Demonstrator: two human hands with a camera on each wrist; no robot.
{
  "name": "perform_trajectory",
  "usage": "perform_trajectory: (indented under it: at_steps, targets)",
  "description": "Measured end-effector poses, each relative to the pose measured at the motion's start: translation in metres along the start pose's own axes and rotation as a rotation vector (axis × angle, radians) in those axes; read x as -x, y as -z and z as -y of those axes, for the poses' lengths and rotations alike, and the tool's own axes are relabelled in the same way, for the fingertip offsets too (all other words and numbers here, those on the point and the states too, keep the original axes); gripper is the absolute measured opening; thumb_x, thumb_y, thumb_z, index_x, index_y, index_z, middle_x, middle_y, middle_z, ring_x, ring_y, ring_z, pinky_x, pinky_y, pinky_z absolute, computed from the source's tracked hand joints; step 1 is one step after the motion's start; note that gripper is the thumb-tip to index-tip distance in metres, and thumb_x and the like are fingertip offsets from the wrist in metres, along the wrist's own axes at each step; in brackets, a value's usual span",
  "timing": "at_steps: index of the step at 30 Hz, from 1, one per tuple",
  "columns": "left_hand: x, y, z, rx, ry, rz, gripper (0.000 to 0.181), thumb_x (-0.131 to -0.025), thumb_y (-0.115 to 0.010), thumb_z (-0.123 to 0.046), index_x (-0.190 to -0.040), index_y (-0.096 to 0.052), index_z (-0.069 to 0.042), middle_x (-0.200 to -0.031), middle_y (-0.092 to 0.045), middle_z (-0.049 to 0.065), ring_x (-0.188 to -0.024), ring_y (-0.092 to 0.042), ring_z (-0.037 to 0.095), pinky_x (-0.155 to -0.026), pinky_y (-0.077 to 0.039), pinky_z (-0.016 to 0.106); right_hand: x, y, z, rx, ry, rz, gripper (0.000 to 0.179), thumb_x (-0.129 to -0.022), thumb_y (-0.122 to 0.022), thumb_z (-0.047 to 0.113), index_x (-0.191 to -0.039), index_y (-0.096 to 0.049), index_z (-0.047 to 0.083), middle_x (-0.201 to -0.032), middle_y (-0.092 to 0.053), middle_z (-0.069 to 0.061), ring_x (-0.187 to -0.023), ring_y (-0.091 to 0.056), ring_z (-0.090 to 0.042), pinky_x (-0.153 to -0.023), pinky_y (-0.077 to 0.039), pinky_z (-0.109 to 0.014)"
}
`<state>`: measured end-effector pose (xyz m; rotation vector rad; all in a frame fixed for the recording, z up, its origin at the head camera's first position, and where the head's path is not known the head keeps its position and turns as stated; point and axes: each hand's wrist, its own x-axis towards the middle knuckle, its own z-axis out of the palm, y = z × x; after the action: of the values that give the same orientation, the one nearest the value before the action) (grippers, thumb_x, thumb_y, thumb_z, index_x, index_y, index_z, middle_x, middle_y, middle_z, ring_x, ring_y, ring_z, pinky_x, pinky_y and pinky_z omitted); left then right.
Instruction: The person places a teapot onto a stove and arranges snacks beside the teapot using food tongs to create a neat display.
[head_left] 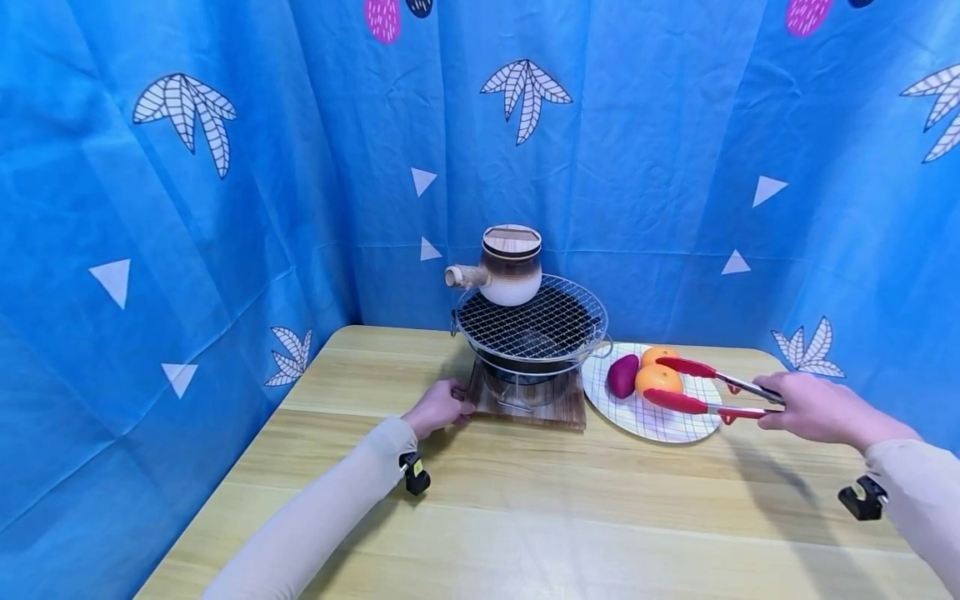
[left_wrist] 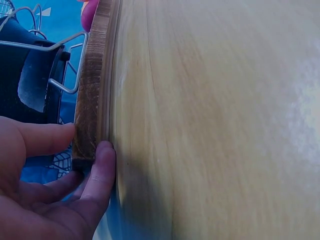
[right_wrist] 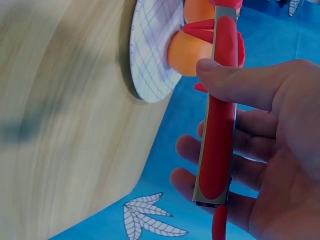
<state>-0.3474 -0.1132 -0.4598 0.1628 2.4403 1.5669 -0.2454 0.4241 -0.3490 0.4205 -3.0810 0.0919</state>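
My left hand [head_left: 437, 408] pinches the left front corner of a brown wooden board [head_left: 564, 414]. In the left wrist view, the thumb lies on the board's [left_wrist: 91, 90] upper face and a fingertip at its lower edge. My right hand [head_left: 817, 410] grips red-and-metal tongs [right_wrist: 217, 145], with the thumb on one arm and fingers curled round the other side. The spread red tips [head_left: 678, 402] hang over a plate [head_left: 660, 429] at the front orange [head_left: 660, 381]; whether they touch it I cannot tell. A second orange [head_left: 658, 354] and a purple oval item [head_left: 622, 377] lie beside it.
On the board stands a round dark grill with a wire mesh [head_left: 562, 321] and wire legs. A brown-and-white pot [head_left: 512, 283] with a side handle and wooden lid sits at the mesh's back left. Blue curtains [head_left: 637, 167] border the wooden table [head_left: 487, 517].
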Motion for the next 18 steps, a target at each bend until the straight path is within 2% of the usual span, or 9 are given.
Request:
perform_trajectory:
  at_steps: [7, 10, 14, 18]
  targets:
    - [0.0, 0.002, 0.0, 0.027, 0.003, 0.004, 0.052, -0.088, -0.069, 0.001, -0.136, -0.049, 0.01, -0.109, -0.069, 0.021, -0.08, -0.07, 0.022, -0.075, -0.062, 0.031, -0.004, 0.007, 0.002, -0.006, 0.02, -0.013, 0.072, -0.075, -0.087, 0.032, -0.126, -0.061, -0.013, -0.104, -0.072, -0.02, -0.083, -0.064, -0.024, -0.066, -0.056, -0.046]
    - [0.0, 0.003, 0.001, 0.031, 0.005, 0.007, 0.052, -0.089, -0.069, 0.001, -0.136, -0.049, 0.009, -0.109, -0.069, 0.02, -0.08, -0.07, 0.022, -0.076, -0.062, 0.032, -0.006, 0.012, 0.004, -0.001, 0.021, -0.013, 0.073, -0.076, -0.086, 0.033, -0.126, -0.06, -0.013, -0.105, -0.072, -0.021, -0.085, -0.064, -0.026, -0.069, -0.057, -0.049]
    - [-0.002, 0.003, 0.0, 0.029, 0.009, 0.009, 0.052, -0.089, -0.069, 0.0, -0.137, -0.049, 0.008, -0.107, -0.069, 0.018, -0.08, -0.07, 0.022, -0.076, -0.062, 0.032, -0.007, 0.02, 0.003, -0.005, 0.011, -0.004, 0.074, -0.077, -0.086, 0.035, -0.128, -0.059, -0.012, -0.109, -0.07, -0.025, -0.089, -0.065, -0.03, -0.072, -0.057, -0.053]
    - [-0.002, 0.002, 0.001, 0.033, 0.007, 0.013, 0.052, -0.089, -0.069, 0.0, -0.136, -0.049, 0.009, -0.106, -0.069, 0.019, -0.08, -0.07, 0.022, -0.075, -0.062, 0.031, -0.007, 0.028, 0.003, -0.011, -0.003, 0.002, 0.079, -0.078, -0.085, 0.038, -0.131, -0.057, -0.013, -0.118, -0.066, -0.033, -0.094, -0.065, -0.036, -0.07, -0.058, -0.051]
